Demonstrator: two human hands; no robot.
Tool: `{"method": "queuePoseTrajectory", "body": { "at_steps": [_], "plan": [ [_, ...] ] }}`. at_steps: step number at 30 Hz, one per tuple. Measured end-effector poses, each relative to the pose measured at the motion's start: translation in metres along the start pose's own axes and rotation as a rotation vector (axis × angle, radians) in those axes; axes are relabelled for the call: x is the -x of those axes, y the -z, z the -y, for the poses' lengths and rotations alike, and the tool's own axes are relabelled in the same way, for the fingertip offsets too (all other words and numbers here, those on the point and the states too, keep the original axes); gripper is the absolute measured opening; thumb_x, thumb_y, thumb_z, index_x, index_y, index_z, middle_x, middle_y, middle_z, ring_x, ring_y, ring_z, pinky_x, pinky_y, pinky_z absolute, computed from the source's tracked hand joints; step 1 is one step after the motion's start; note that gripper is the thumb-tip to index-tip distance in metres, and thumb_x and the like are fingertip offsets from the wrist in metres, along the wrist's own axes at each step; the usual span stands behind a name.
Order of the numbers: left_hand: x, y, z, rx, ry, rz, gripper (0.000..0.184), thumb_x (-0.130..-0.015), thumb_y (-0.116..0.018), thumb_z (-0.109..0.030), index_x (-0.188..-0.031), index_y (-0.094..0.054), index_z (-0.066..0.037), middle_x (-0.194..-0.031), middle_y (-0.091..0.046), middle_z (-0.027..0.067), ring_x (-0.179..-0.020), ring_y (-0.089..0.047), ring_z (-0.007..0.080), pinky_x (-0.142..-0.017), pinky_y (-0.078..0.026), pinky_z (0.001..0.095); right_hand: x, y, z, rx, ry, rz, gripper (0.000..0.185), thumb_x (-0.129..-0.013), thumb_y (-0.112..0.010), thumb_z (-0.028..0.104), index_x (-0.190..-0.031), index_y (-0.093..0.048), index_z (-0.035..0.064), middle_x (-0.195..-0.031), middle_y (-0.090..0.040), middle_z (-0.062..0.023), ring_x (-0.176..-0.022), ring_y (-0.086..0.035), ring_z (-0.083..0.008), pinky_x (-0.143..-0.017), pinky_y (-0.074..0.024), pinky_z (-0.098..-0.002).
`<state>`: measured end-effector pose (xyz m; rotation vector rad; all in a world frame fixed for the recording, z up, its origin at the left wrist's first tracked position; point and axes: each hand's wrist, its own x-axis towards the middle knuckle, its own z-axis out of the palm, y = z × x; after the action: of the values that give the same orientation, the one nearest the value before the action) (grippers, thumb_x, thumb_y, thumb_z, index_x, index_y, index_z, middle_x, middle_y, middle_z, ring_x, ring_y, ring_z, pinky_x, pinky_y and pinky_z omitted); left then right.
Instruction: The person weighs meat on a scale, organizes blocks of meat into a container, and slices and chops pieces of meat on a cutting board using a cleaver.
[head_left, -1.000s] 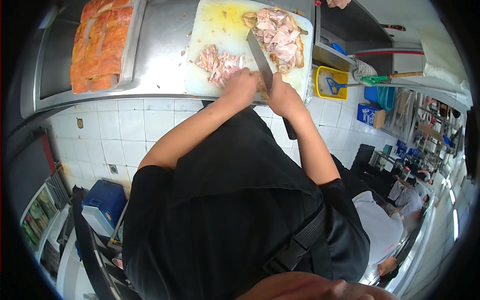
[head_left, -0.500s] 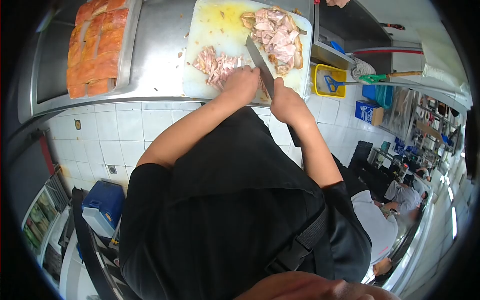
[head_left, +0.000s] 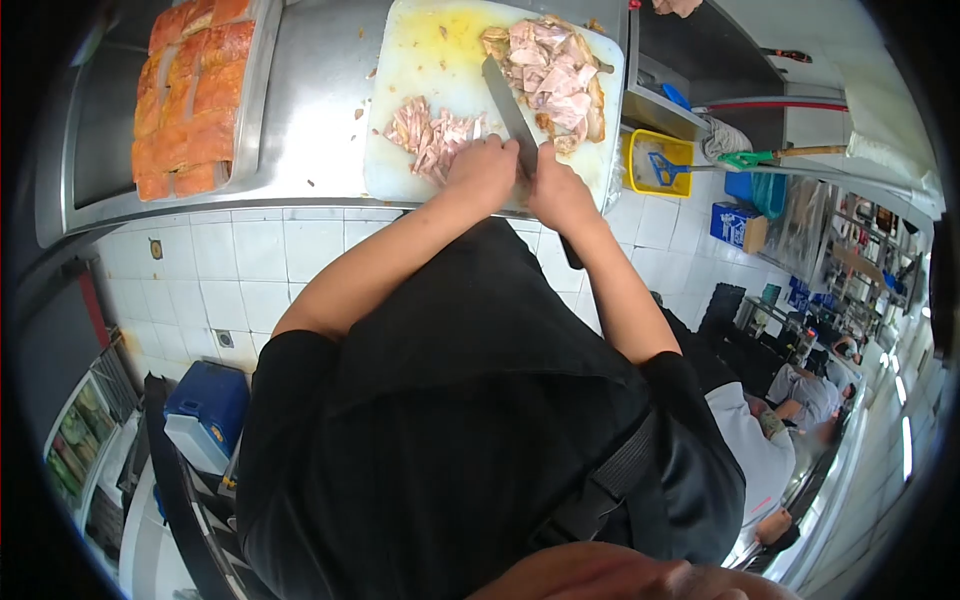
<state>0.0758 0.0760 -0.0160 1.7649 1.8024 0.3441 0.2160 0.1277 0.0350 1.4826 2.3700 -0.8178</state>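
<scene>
My right hand (head_left: 562,195) grips the handle of a long knife (head_left: 510,112), its blade slanting up and left across the white cutting board (head_left: 405,75). Just left of the blade, my left hand (head_left: 485,172) has its fingers curled down on meat at the board's near edge; the piece under them is mostly hidden. Thin strips of sliced meat (head_left: 430,135) lie beside my left fingers. Beyond the blade, at the board's right, sits a pile of larger pale meat pieces (head_left: 550,75) with browned edges.
A metal tray (head_left: 250,125) of browned, roasted meat slabs (head_left: 190,95) stands left on the steel counter (head_left: 310,90). Right of the counter is a yellow basin (head_left: 640,180) with a blue-handled tool. Other people, one in a light shirt (head_left: 745,440), are at the lower right.
My right hand and the knife have shifted left, bringing the blade closer to my left fingers. The left hand stays nearly in place on the meat.
</scene>
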Motion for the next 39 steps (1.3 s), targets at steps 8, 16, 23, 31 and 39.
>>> {"method": "queuePoseTrajectory", "body": {
  "at_steps": [8,16,23,31,39],
  "plan": [
    [-0.002,-0.005,0.004,0.020,-0.044,-0.063,0.024,-0.082,-0.064,-0.007,-0.104,-0.057,-0.002,-0.101,-0.062,0.0195,-0.095,-0.064,0.0393,-0.080,-0.053,0.0488,0.005,-0.013,0.014,-0.018,-0.004,-0.024,0.030,-0.089,-0.050,0.011,-0.114,-0.042,-0.0046,-0.094,-0.067,-0.0351,-0.089,-0.067,-0.0498,-0.079,-0.0514,-0.0570],
    [-0.006,-0.015,0.014,0.034,-0.085,-0.098,0.023,-0.082,-0.063,-0.007,-0.103,-0.057,-0.003,-0.099,-0.063,0.0193,-0.095,-0.064,0.0390,-0.080,-0.053,0.0480,0.010,-0.018,0.019,-0.046,-0.026,-0.044,0.038,-0.084,-0.054,0.004,-0.119,-0.043,-0.0047,-0.093,-0.066,-0.0356,-0.089,-0.066,-0.0512,-0.080,-0.0517,-0.0565],
    [0.004,-0.013,0.012,0.066,-0.094,-0.048,0.026,-0.077,-0.064,-0.004,-0.102,-0.055,-0.001,-0.101,-0.063,0.0198,-0.098,-0.063,0.0395,-0.083,-0.052,0.0479,0.017,-0.022,0.019,-0.034,-0.066,0.017,0.048,-0.085,-0.055,0.006,-0.129,-0.040,-0.0073,-0.098,-0.066,-0.0355,-0.093,-0.067,-0.0494,-0.083,-0.0519,-0.0552],
    [0.001,-0.015,0.014,0.048,-0.099,-0.099,0.020,-0.087,-0.057,-0.011,-0.104,-0.059,0.000,-0.101,-0.065,0.0197,-0.097,-0.065,0.0377,-0.083,-0.053,0.0467,0.019,-0.030,0.018,-0.084,-0.065,-0.041,0.036,-0.086,-0.056,0.010,-0.117,-0.043,-0.0043,-0.096,-0.066,-0.0347,-0.090,-0.065,-0.0516,-0.081,-0.0504,-0.0577],
    [0.013,-0.010,0.013,0.109,-0.093,-0.115,0.025,-0.079,-0.060,0.001,-0.104,-0.057,0.003,-0.100,-0.064,0.0240,-0.098,-0.064,0.0411,-0.084,-0.052,0.0490,0.009,0.000,0.014,-0.052,-0.054,-0.031,0.027,-0.087,-0.052,0.010,-0.109,-0.046,-0.0036,-0.095,-0.067,-0.0342,-0.092,-0.066,-0.0496,-0.082,-0.0512,-0.0555]
  ]
}}
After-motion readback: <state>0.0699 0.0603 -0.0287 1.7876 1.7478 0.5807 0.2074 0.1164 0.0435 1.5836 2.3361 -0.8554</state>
